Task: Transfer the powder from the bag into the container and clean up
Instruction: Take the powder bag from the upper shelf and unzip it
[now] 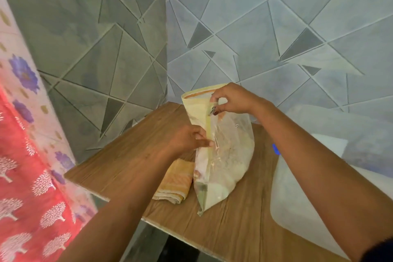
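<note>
A clear plastic bag (225,161) with pale yellow edges stands upright on the wooden table (131,168), with white powder in its lower half. My left hand (189,140) pinches the bag's left edge at mid height. My right hand (231,100) pinches the bag near its top, fingers closed on the plastic just under the yellow rim. A translucent white plastic container (297,202) sits at the right on the table, partly hidden behind my right forearm. Something small and blue (276,149) shows at its far edge.
A folded orange and yellow cloth (176,181) lies on the table just left of the bag. Grey tiled walls (127,49) meet in a corner behind the table. A red and floral curtain (27,155) hangs at the left. The table's front edge runs near my forearms.
</note>
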The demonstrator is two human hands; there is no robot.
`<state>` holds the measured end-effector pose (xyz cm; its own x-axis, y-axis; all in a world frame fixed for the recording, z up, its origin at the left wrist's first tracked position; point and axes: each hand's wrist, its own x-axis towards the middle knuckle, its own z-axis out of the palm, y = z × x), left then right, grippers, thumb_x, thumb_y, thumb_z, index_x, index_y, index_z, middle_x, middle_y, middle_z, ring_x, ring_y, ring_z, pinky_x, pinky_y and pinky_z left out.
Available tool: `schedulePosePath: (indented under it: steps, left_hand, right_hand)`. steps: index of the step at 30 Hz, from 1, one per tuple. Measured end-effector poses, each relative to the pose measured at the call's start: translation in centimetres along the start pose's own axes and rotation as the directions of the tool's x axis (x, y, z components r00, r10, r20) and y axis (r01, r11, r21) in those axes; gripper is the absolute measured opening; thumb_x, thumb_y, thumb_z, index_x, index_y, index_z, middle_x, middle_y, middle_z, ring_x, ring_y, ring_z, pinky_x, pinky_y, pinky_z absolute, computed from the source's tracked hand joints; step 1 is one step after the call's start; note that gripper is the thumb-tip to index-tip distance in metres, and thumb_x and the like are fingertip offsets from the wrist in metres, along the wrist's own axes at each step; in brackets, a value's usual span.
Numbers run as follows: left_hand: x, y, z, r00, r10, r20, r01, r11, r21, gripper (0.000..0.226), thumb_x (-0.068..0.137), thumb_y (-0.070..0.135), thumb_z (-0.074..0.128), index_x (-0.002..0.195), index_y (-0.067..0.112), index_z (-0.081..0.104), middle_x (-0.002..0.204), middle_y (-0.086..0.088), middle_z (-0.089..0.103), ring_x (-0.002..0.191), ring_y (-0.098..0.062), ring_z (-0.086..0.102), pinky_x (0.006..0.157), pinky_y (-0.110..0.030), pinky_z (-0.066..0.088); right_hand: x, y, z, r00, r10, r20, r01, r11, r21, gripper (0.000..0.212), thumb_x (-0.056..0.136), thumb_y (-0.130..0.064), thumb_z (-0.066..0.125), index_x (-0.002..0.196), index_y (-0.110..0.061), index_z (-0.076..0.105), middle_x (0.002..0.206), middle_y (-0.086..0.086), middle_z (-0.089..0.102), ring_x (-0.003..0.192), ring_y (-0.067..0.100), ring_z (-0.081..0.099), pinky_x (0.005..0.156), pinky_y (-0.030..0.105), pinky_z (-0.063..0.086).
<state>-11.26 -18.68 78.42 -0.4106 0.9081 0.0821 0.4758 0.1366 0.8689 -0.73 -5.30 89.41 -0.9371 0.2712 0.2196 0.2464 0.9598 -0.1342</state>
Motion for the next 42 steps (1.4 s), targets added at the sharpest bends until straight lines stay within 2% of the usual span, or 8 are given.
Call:
schedulePosePath:
  steps: [4, 9, 12, 18, 22, 26, 36, 42]
  left_hand:
    - [-1.3, -0.9, 4.5, 0.975, -0.075, -0.207, 0.118, 0.971, 0.206, 0.049, 0.074, 0.044, 0.073, 0.11, 0.013, 0.061, 0.096, 0.003, 0.067, 0.085, -0.017, 0.062, 0.073, -0.031, 0.051]
    - [-2.0, 2.0, 7.5, 0.756, -0.063, -0.652, 0.034, 0.998, -0.057, 0.034, 0.09, 0.027, 0.059, 0.067, 0.003, 0.057, 0.048, 0.011, 0.033, 0.045, -0.003, 0.029, 0.04, -0.016, 0.027]
    - [-0.1, 3.8, 6.9, 0.75, -0.048, -0.66, -0.022, 0.995, -0.097, 0.046, 0.092, 0.03, 0.056, 0.054, 0.019, 0.032, 0.05, 0.007, 0.033, 0.047, -0.005, 0.028, 0.041, -0.016, 0.027]
    - [3.9, 4.2, 5.2, 0.751, -0.045, -0.659, -0.021, 0.996, -0.092, 0.032, 0.092, 0.03, 0.056, 0.069, 0.009, 0.05, 0.058, 0.006, 0.044, 0.058, -0.015, 0.043, 0.05, -0.027, 0.027]
    - [5.0, 3.1, 3.6, 0.723, 0.091, -0.684, -0.157, 0.987, -0.035, 0.016, 0.087, 0.027, 0.063, 0.095, 0.014, 0.059, 0.073, 0.01, 0.058, 0.067, -0.012, 0.054, 0.061, -0.025, 0.042]
    - [6.7, 2.7, 2.1, 0.725, 0.024, -0.689, -0.195, 0.966, -0.171, 0.007, 0.086, 0.022, 0.064, 0.084, 0.016, 0.062, 0.078, 0.0, 0.064, 0.075, -0.016, 0.058, 0.073, -0.035, 0.048]
    - [8.4, 0.5, 2.8, 0.676, 0.154, -0.72, -0.33, 0.938, -0.11, 0.006, 0.095, 0.027, 0.047, 0.096, 0.029, 0.053, 0.074, 0.016, 0.063, 0.068, -0.012, 0.058, 0.065, -0.037, 0.052]
    - [8.8, 0.6, 2.7, 0.622, 0.102, -0.777, -0.34, 0.928, -0.151, 0.013, 0.091, 0.026, 0.048, 0.083, 0.027, 0.058, 0.066, 0.008, 0.056, 0.061, -0.006, 0.048, 0.064, -0.032, 0.044]
  right_hand:
    - [-1.5, -0.2, -0.1, 0.998, -0.038, -0.048, 0.042, 0.995, 0.095, 0.016, 0.077, -0.02, 0.073, 0.081, -0.005, 0.067, 0.089, 0.007, 0.069, 0.085, 0.021, 0.058, 0.077, 0.035, 0.045]
    - [-1.7, -1.1, 0.2, 0.982, -0.041, -0.187, 0.055, 0.996, 0.067, 0.028, 0.082, -0.023, 0.066, 0.063, -0.015, 0.047, 0.061, 0.0, 0.05, 0.071, 0.025, 0.048, 0.081, 0.035, 0.046]
    - [-1.9, -0.8, -1.5, 0.96, 0.082, -0.267, -0.073, 0.996, 0.045, 0.03, 0.087, -0.029, 0.061, 0.064, -0.014, 0.047, 0.074, 0.009, 0.063, 0.094, 0.034, 0.056, 0.104, 0.03, 0.034]
    - [0.2, 0.7, -1.9, 0.891, 0.201, -0.406, -0.195, 0.979, 0.057, 0.041, 0.085, -0.031, 0.061, 0.056, -0.016, 0.037, 0.063, 0.002, 0.054, 0.084, 0.033, 0.059, 0.072, 0.03, 0.041]
    - [2.5, 0.7, 0.6, 0.939, 0.174, -0.297, -0.175, 0.984, 0.021, 0.028, 0.08, -0.034, 0.066, 0.066, -0.012, 0.057, 0.082, 0.009, 0.066, 0.086, 0.03, 0.062, 0.064, 0.029, 0.037]
    - [4.1, 3.3, -1.1, 0.962, 0.264, -0.061, -0.214, 0.879, 0.426, 0.029, 0.08, -0.027, 0.07, 0.098, -0.004, 0.071, 0.104, 0.012, 0.071, 0.091, 0.018, 0.062, 0.08, 0.027, 0.044]
    - [7.8, 13.2, 2.7, 0.679, 0.705, 0.203, -0.683, 0.506, 0.527, 0.075, 0.086, -0.045, 0.058, 0.143, -0.005, 0.029, 0.151, 0.016, 0.03, 0.137, 0.035, 0.033, 0.111, 0.043, 0.029]
    - [9.3, 13.5, 4.9, 0.656, 0.746, -0.114, -0.599, 0.606, 0.523, 0.044, 0.084, -0.034, 0.063, 0.115, -0.002, 0.063, 0.121, 0.018, 0.063, 0.113, 0.034, 0.058, 0.092, 0.035, 0.046]
